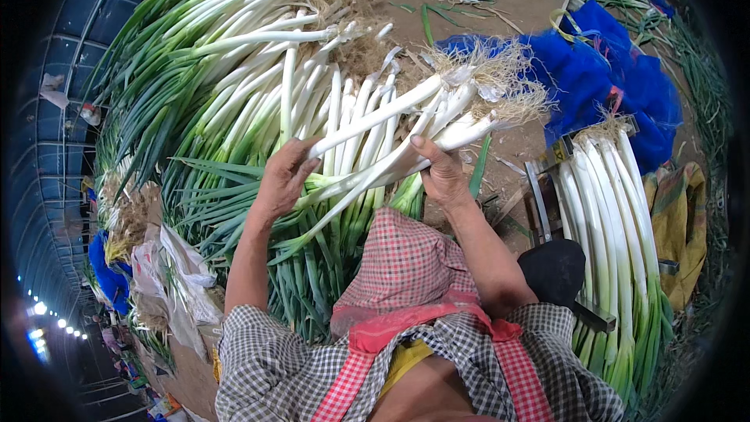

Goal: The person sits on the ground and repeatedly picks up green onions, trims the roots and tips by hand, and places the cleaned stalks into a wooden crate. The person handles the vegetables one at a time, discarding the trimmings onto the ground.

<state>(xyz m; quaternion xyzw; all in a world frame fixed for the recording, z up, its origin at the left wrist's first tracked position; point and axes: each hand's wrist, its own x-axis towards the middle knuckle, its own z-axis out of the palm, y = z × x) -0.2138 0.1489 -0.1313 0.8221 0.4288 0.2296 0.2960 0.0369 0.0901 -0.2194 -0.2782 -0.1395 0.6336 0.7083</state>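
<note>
My left hand (287, 174) is closed around the white stalk of a long green onion (378, 114), whose roots point to the upper right. My right hand (443, 173) grips several more green onions (404, 158) by their white stalks, with the thumb on top. The bushy roots (504, 82) of both lots meet beyond the right hand. Beneath and beyond my hands spreads a large heap of green onions (234, 88), leaves to the left and roots to the right.
At right, peeled green onions (609, 205) lie across a metal frame (538, 202). Blue netting (609, 70) lies above them, a yellow woven sack (679, 234) beside them. Loose leaves (428, 23) litter the dirt floor. White plastic sacks (176, 281) lie at left.
</note>
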